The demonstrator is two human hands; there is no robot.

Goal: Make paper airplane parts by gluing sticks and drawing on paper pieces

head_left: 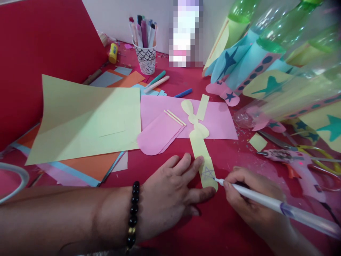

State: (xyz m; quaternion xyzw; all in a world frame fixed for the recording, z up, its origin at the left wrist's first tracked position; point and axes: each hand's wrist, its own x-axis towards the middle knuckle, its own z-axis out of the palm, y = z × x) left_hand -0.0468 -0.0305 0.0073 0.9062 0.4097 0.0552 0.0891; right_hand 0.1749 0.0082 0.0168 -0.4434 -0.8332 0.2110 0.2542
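the spread left hand (165, 193) pins the yellow paper strip (207, 164), likely steadying it while the right hand (255, 215) pinches a felt-tip marker (266, 200).

Left fingers (201, 195) splayed, right fingers (238, 174) curled.

Pale-yellow paper strip (200, 147), rounded at ends, is lying flat, mostly on red bench (226, 153), slanting from upper left to lower right. Purple five-pointed star (208, 173), drawn in outline, is showing near its lower end. White marker (266, 200) with purple band is slanting, uncapped, tip reaching star's right side.
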